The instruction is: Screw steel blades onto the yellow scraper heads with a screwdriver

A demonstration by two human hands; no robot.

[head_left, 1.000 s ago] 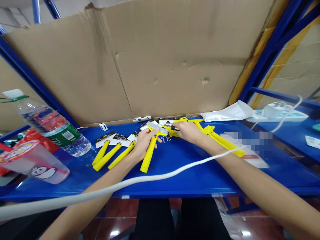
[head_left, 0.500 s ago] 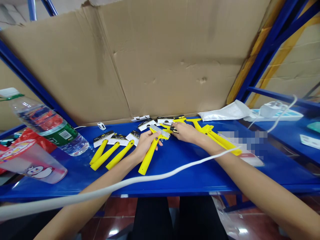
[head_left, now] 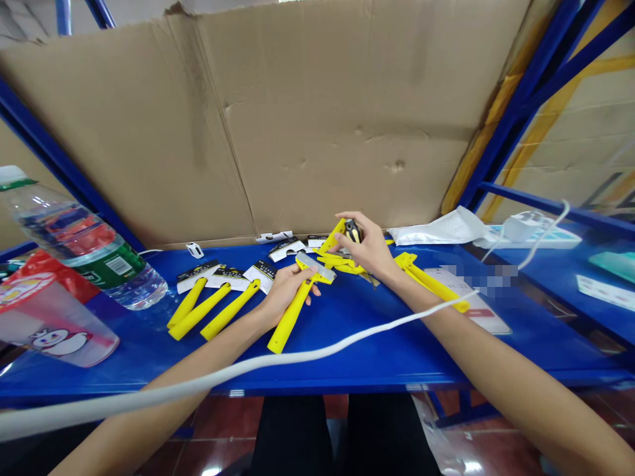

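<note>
My left hand [head_left: 288, 291] grips a yellow scraper [head_left: 292, 314] near its head, where a metal plate lies across the top. Its handle points down toward the front edge. My right hand [head_left: 370, 248] is closed round a small black and yellow tool [head_left: 352, 231], raised above several yellow parts [head_left: 347, 264]. A yellow piece [head_left: 333, 239] shows beside its fingertips; whether it is held too, I cannot tell. Left of my left hand lie three yellow handles [head_left: 231, 309] by black and white cards [head_left: 260, 274]. More yellow handles [head_left: 439, 287] lie under my right forearm.
A water bottle [head_left: 94, 244] and a plastic cup [head_left: 59, 324] stand at the left of the blue shelf [head_left: 347, 357]. Cardboard [head_left: 322, 132] rises behind. A white cable [head_left: 307, 355] crosses in front of my forearms. A white packet [head_left: 436, 228] lies back right.
My right hand has lifted off the shelf with the black and yellow tool, its fingers now turned up. My left hand still holds the scraper. The whole view has shifted slightly.
</note>
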